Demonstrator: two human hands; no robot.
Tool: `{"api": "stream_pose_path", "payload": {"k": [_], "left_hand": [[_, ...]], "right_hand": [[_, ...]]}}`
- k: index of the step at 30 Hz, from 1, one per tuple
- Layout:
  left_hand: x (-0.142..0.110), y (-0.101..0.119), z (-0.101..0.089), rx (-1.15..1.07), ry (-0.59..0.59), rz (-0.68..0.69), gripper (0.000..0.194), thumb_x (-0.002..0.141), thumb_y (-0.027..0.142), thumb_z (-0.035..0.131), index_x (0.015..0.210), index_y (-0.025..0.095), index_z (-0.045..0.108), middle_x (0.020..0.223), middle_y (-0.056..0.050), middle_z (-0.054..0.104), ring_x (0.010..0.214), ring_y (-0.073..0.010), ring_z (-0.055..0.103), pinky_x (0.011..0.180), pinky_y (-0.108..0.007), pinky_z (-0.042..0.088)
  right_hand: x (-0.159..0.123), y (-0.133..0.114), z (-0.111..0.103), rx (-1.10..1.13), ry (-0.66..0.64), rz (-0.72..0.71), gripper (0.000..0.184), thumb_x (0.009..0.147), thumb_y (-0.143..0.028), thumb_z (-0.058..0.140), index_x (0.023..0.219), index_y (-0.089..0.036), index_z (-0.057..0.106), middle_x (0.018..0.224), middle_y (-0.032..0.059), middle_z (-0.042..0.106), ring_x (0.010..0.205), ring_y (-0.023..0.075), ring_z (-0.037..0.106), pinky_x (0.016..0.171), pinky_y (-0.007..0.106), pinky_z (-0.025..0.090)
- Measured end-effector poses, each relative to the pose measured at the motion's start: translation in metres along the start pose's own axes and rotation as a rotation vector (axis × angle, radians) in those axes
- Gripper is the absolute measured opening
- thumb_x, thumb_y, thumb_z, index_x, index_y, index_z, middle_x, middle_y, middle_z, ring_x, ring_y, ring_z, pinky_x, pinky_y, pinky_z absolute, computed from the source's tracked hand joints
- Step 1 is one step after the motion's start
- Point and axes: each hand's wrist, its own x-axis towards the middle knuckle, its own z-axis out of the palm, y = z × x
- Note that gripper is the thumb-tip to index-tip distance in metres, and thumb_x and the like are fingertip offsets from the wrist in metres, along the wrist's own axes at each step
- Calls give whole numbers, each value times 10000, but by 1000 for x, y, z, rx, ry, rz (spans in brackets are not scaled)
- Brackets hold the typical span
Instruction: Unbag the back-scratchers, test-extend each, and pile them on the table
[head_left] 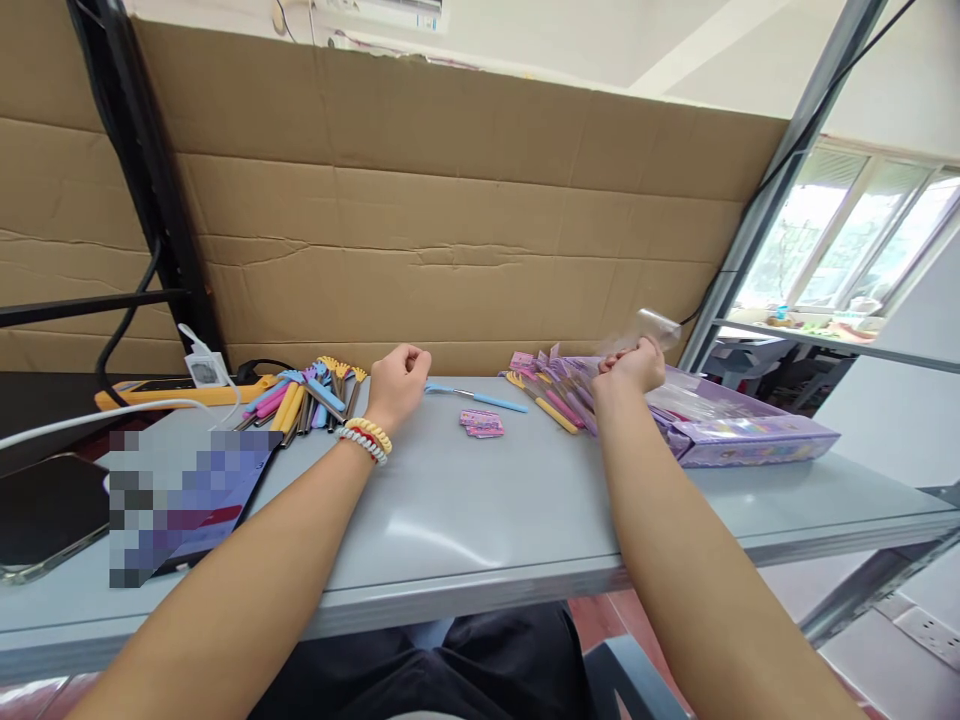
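My left hand is closed above the table beside a pile of back scratchers with coloured handles and claw-like heads; whatever its fingers hold, if anything, is hidden. My right hand grips a clear plastic bag, partly blurred, over the left edge of a purple box. Between the hands lies a single blue back scratcher with a metal shaft. Just below it is a small stack of pink printed cards. More back scratchers, some seemingly in clear wrapping with purple cards, lie left of my right hand.
Clear plastic bags lie in the purple box. At the left are a dark phone, a blue, partly pixelated flat item, a yellow power strip and a white charger. Cardboard walls the back; metal posts stand either side.
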Motion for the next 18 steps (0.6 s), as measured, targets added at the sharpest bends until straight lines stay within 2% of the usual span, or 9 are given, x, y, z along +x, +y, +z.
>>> {"api": "stream_pose_path", "payload": {"k": [3,5,7,9,13,15,18], "left_hand": [[-1,0,1,-3,-33,-7,184,767,330,487,670,193,562,574,10,593,554,-136,546,596,-255,401],[-2,0,2,4,-52,-12,174,761,325,491,678,192,567,577,9,594,551,-137,542,591,-257,400],[-2,0,2,12,-65,-15,170,757,324,495,681,192,570,579,7,595,553,-139,541,593,-260,399],[-1,0,1,10,-69,-26,181,761,330,491,676,191,568,583,5,600,565,-142,547,607,-265,405],[1,-2,1,-57,-73,-45,256,785,408,474,728,183,585,688,-24,644,670,-164,585,669,-283,430],[-1,-2,1,-149,-168,0,325,778,467,495,863,177,612,873,-56,676,832,-186,607,744,-292,445],[-7,0,2,-232,-444,77,467,748,519,552,1064,178,600,1154,-93,628,1078,-218,558,899,-317,418]], "right_hand": [[0,0,-1,2,-4,110,92,799,-208,433,715,-212,394,460,-103,283,319,43,249,304,160,179],[-5,1,1,-23,-143,162,131,791,-230,461,680,-203,399,432,-107,260,315,42,230,306,162,173],[-15,3,1,-102,-397,219,196,751,-253,528,620,-196,393,405,-111,227,316,37,195,309,168,160],[-26,5,1,-243,-709,303,263,672,-241,617,554,-185,389,398,-105,249,332,28,192,321,175,163],[-46,13,-2,-544,-1331,449,314,592,-241,707,461,-164,432,435,-48,383,399,49,338,380,198,254],[-52,17,-3,-561,-1520,467,361,610,-266,708,424,-167,414,443,-31,389,420,68,377,414,217,299],[-56,18,-2,-494,-1604,479,338,647,-327,690,462,-169,455,510,8,477,467,105,457,476,252,379]]}}
